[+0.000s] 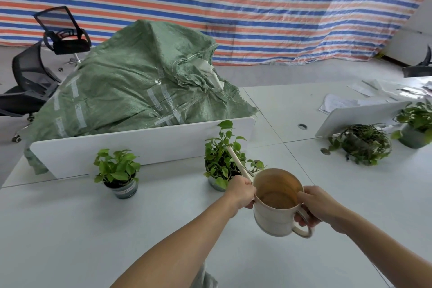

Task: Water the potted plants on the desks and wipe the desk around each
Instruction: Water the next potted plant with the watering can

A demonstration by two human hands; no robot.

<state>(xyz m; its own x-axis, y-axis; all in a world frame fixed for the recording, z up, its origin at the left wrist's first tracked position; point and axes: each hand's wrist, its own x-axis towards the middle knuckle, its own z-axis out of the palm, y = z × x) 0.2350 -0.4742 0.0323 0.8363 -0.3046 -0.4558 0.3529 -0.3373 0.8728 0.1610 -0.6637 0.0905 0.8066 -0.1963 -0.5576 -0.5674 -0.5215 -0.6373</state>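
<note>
At the far left, 2 black mesh office chairs stood on the floor behind a large green woven sack that was heaped against a white divider panel. In front of that panel, on the white counter, sat a small leafy green plant in a dark plastic pot. To its right stood a taller leafy green plant in a grey pot.

The left hand was just in front of this taller plant, its fingers curled round the base of the thin cream spout, which angled up into the leaves. The spout belonged to a beige mug-shaped plastic watering can, whose inside was stained brown. The right hand held the can from the other side, fingers hooked through its loop handle and thumb at the rim.

Farther right sat a trailing plant in a dark pot, then a leafy plant in a green pot beside a 2nd white panel.
</note>
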